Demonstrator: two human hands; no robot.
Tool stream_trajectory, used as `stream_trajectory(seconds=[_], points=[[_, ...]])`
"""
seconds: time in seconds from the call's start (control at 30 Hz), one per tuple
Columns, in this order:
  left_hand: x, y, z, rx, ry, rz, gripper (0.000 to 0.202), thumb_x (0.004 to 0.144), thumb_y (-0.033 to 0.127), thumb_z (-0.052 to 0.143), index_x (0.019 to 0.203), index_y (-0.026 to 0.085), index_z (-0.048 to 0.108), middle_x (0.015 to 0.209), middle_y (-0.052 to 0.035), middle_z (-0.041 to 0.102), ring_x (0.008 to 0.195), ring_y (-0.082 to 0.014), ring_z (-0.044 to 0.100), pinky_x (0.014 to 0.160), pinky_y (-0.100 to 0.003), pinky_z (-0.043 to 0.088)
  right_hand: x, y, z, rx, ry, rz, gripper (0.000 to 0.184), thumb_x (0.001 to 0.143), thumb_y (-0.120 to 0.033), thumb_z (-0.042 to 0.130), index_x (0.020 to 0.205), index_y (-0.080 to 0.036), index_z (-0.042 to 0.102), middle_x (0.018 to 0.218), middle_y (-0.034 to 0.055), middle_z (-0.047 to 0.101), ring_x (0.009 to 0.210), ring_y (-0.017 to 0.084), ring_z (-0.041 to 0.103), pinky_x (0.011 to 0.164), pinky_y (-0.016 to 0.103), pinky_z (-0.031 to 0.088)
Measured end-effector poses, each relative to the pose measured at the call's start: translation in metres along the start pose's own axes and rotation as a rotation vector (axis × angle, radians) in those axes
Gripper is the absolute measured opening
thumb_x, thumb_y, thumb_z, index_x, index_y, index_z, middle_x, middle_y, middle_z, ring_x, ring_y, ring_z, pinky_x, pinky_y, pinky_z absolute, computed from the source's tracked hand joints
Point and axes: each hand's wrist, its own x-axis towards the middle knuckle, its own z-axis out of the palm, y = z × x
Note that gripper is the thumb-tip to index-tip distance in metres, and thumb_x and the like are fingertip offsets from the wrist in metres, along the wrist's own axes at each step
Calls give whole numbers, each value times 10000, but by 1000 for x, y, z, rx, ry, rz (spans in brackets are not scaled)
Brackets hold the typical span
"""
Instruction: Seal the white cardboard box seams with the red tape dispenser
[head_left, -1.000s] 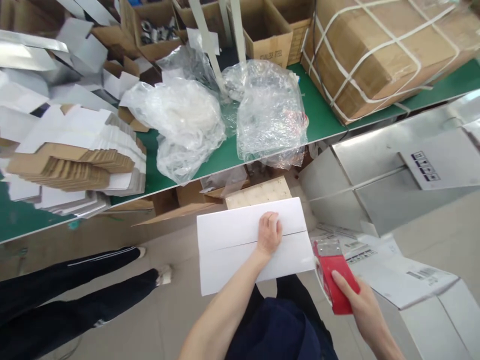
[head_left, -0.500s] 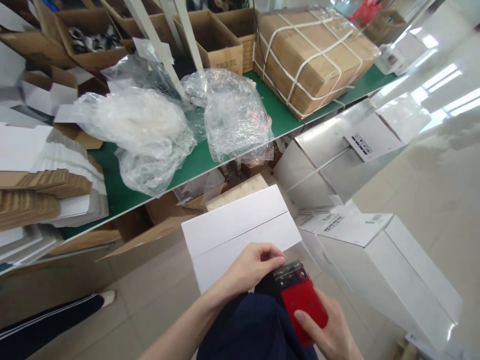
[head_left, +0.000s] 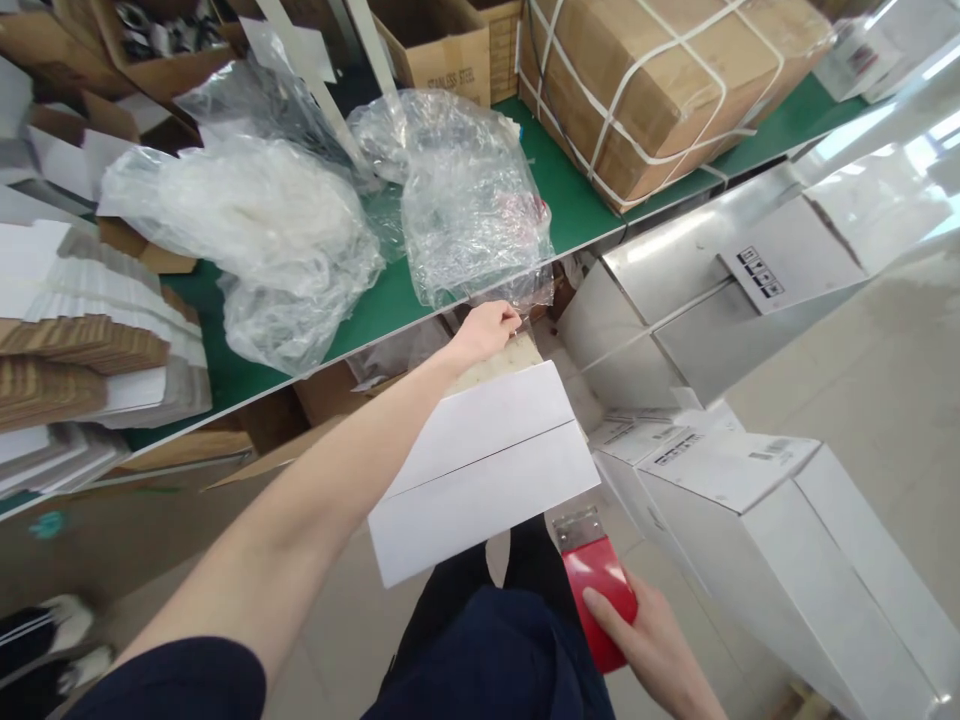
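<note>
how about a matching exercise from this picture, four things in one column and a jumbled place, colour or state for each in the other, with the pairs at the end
Column one
1. hand tool
2. box in front of the person
3. strapped carton
4. stack of flat cardboard

Column two
A. brown, on the green table at the upper right
B. white, with a thin dark line across its top face
C. at the left edge of the picture, piled in layers
D. red, held in the right hand

Pairs: 1-D, 2-B, 3-A, 4-C
</note>
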Motion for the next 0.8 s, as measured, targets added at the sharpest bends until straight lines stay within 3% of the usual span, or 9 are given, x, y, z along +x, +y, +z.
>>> stream_trajectory(seconds=[0.2, 0.37, 0.6, 0.8], points=[[39, -29, 31, 109, -24, -32, 181, 949, 303, 533, 933, 190, 673, 953, -89, 738, 894, -233, 659, 834, -334, 469, 47, 2, 2, 45, 16, 42, 451, 900, -647, 580, 856, -205, 660, 769, 31, 727, 708, 215, 642, 684, 305, 455], [55, -52, 43, 146, -31, -71, 185, 914, 368, 604, 961, 195, 648, 991, -93, 735, 893, -234, 653, 798, -335, 472, 78, 4, -4, 7, 11, 58, 436, 915, -632, 570, 853, -209, 658, 781, 27, 726, 709, 203, 637, 676, 299, 444], [65, -69, 55, 132, -24, -77, 169, 914, 357, 601, 963, 199, 636, 1012, -80, 728, 920, -225, 652, 820, -339, 473, 103, 19, -3, -34, 21, 86, 433, 902, -635, 581, 841, -214, 660, 763, 24, 728, 686, 203, 637, 656, 297, 435], [78, -92, 71, 133, -29, -107, 180, 934, 348, 570, 1006, 195, 629, 1094, -97, 713, 1012, -240, 642, 877, -349, 474, 114, 12, -1, -33, 28, 93, 406, 905, -615, 591, 876, -217, 663, 794, 24, 736, 702, 200, 645, 674, 291, 444]])
